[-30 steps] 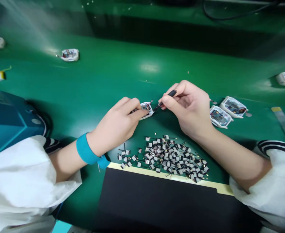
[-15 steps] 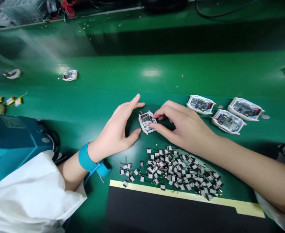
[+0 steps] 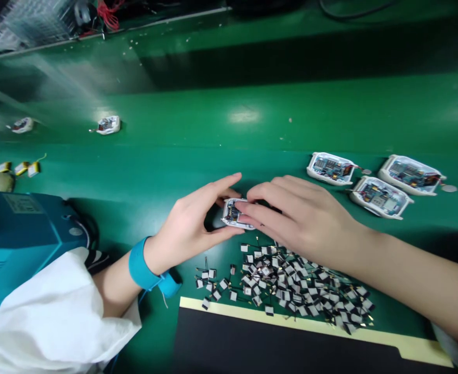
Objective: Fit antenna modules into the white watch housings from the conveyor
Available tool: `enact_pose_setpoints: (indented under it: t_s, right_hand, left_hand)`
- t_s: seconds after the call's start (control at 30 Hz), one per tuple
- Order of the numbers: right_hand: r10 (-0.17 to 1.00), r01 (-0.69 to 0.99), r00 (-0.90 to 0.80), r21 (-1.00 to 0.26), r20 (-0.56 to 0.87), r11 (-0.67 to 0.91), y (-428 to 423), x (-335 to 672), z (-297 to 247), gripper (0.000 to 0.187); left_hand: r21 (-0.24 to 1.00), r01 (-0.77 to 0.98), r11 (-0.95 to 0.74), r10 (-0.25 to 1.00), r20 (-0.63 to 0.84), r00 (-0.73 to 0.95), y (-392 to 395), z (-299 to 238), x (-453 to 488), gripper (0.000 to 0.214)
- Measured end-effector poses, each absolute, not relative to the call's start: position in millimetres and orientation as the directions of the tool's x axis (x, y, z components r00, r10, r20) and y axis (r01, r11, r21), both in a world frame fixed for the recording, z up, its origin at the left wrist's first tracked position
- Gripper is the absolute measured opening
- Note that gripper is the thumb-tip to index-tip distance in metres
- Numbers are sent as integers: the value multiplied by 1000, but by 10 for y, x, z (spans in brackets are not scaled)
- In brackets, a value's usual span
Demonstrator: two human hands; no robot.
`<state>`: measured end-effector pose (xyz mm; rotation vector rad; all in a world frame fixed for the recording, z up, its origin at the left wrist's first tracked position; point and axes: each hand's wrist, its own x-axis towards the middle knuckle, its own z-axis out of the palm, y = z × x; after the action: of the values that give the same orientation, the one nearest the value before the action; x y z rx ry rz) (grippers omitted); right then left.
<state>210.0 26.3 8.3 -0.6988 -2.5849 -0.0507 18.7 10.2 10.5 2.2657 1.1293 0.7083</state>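
Two of our hands close on one white-framed circuit module [image 3: 233, 214] over the green counter [image 3: 252, 132]. Our left hand [image 3: 190, 223] makes a narrow grip, with fingers and thumb pinching the module's left end. Our right hand [image 3: 302, 218] also grips narrowly, its fingers lying across the right end and partly hiding it. We cannot tell whether the module also touches the counter.

Just below the grip lies a loose pile of small black-and-white wired pieces [image 3: 291, 285], with a black mat [image 3: 275, 345] edged in cream beneath it. Beyond our right hand sit three similar modules [image 3: 380, 197], well apart from the grip. A blue wrist strap [image 3: 145, 267] circles our left wrist, and a teal machine [image 3: 26, 228] stands to the grip's left.
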Motion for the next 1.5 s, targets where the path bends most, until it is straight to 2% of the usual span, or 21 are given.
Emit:
enact_pose_setpoints:
  t_s: [0.1,0.23,0.37,0.6,0.83,1.0,1.1,1.17,1.27,1.33,1.4,1.5]
  right_hand:
    - [454,513,-758,-2,467,858,195,2060,138,22]
    - [525,582,-729,-6,439,813,149,2025,162,24]
    - [524,595,-729,29,440,803,132,1998,163,21]
    - [538,625,-738,113,408,772,122,1952,214,26]
    - [576,613,-728,-23,371,790,204,1968,165,17]
    - [464,559,-735,54,494,827,250,1974,124,19]
    - [453,550,-727,42,516,834,272,1960,89,19]
    - [485,542,-702,-50,521,839,273,1943,60,18]
    - [591,521,-635,-289,497,803,255,1930,39,15]
    - [635,511,-620,-377,461,773,239,1942,54,13]
    - [617,514,-646,-341,449,787,224,1964,84,17]
    - [560,551,-686,-172,464,817,205,1980,134,23]
  left_hand:
    - [671,534,-514,834,248,492,76,98,201,61]
    - [651,540,-532,826,261,499,74,98,204,58]
    - [608,564,-559,815,280,507,84,106,208,57]
    - [698,539,-472,858,223,462,92,94,229,54]
    - [742,506,-439,865,195,463,105,77,226,59]
    - [766,491,-415,866,166,472,107,85,228,62]
    - [781,473,-408,863,160,480,104,91,228,64]
    - [793,460,-399,861,151,486,103,92,226,64]
    - [796,460,-393,863,148,483,104,88,219,64]
    - [782,480,-398,871,157,466,105,84,215,63]
    - [760,503,-412,875,174,452,107,79,212,62]
    - [727,525,-441,869,200,452,105,69,209,60]
